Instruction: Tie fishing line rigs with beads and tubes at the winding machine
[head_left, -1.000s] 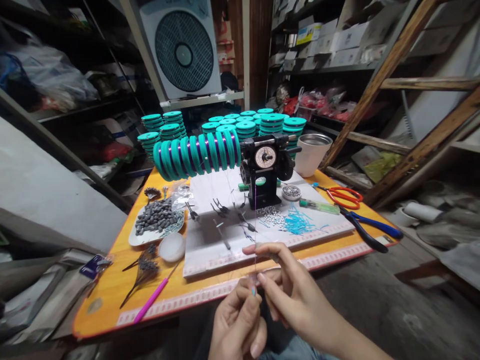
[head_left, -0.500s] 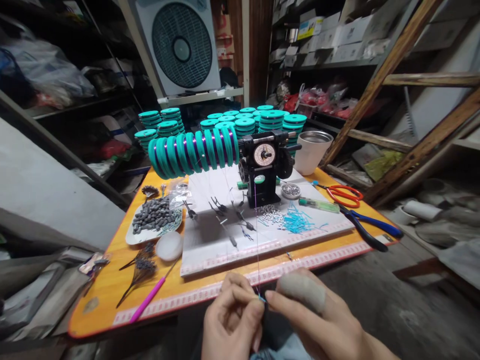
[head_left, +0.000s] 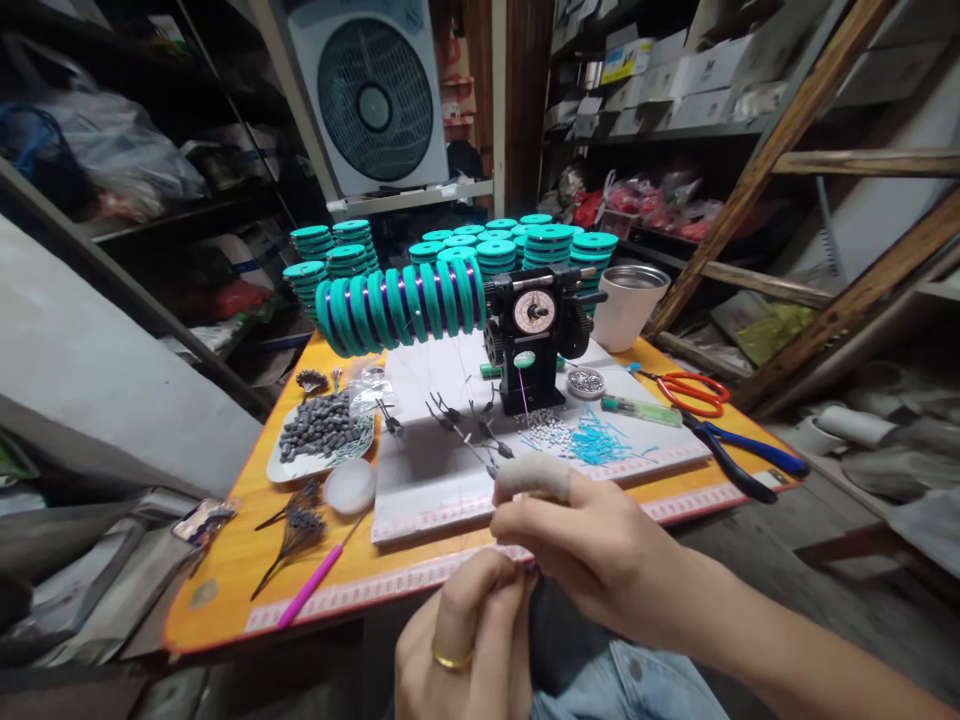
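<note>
In front of the table edge, my left hand (head_left: 469, 635), with a ring on one finger, is closed in a pinch where the line came down half a second ago. Its fingertips now hide that end. My right hand (head_left: 592, 530) touches it from above, fingers curled; a grey finger sleeve (head_left: 534, 478) covers its index finger. What the right fingers hold is hidden. A thin purple fishing line (head_left: 523, 390) drops in front of the black winder (head_left: 529, 345) and disappears behind my right hand. Teal spools (head_left: 401, 305) wound with purple line sit along the winder's shaft.
A white board (head_left: 420, 500) carries blue tube pieces (head_left: 598, 440), small beads (head_left: 547, 428) and dark sinker rigs. A plate of grey sinkers (head_left: 319, 435) and a pink-handled needle (head_left: 311, 585) lie left. Pliers (head_left: 727, 450) and orange scissors (head_left: 694, 393) lie right. Spool stacks stand behind.
My right hand has moved up and left over the line, its fingers curling in. My left hand has turned, so its knuckles and ring show. The light-blue piece at its fingertips is now hidden.
</note>
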